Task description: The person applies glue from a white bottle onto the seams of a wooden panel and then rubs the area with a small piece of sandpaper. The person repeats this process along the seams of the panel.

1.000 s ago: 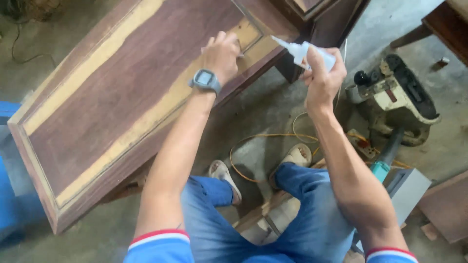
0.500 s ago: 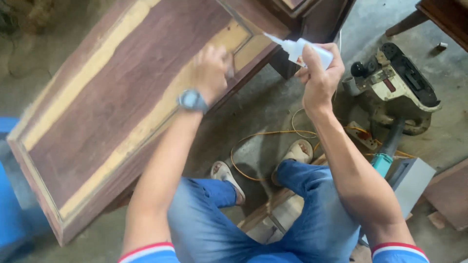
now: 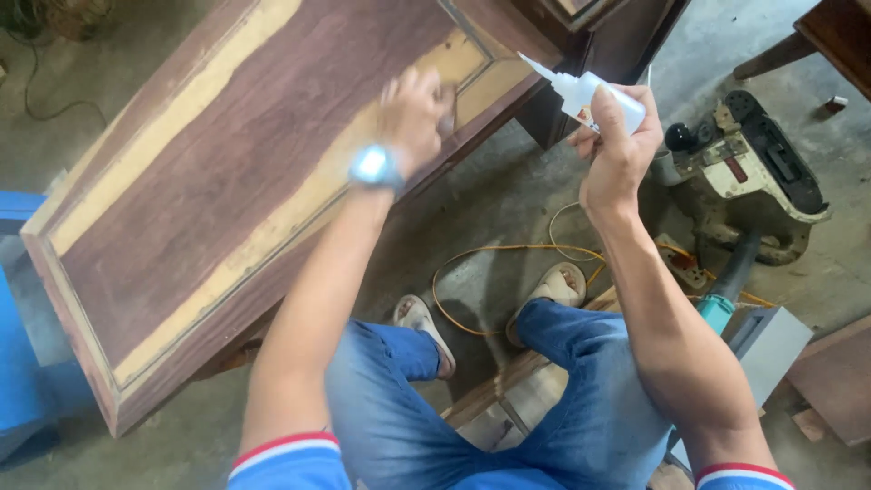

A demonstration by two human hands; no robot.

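A large dark wooden door panel point(image 3: 209, 172) with pale yellowish filler along its frame lies tilted in front of me. My left hand point(image 3: 413, 113), with a blue wristwatch point(image 3: 374, 166) on the wrist, rests on the panel's pale frame near its right end, fingers blurred. My right hand point(image 3: 617, 145) holds a small white squeeze bottle point(image 3: 594, 95) with a pointed nozzle aimed left toward the panel's corner, a little off the wood.
A belt sander point(image 3: 753, 172) sits on the concrete floor at right with an orange cord point(image 3: 490, 249) looping by my sandalled feet. A grey box point(image 3: 771, 340) and wood pieces lie lower right. Dark furniture point(image 3: 608, 36) stands behind; something blue point(image 3: 23, 363) at left.
My left hand slid down and left along the panel's pale frame strip. The right hand with the bottle stayed near the corner, shifting slightly right in view.
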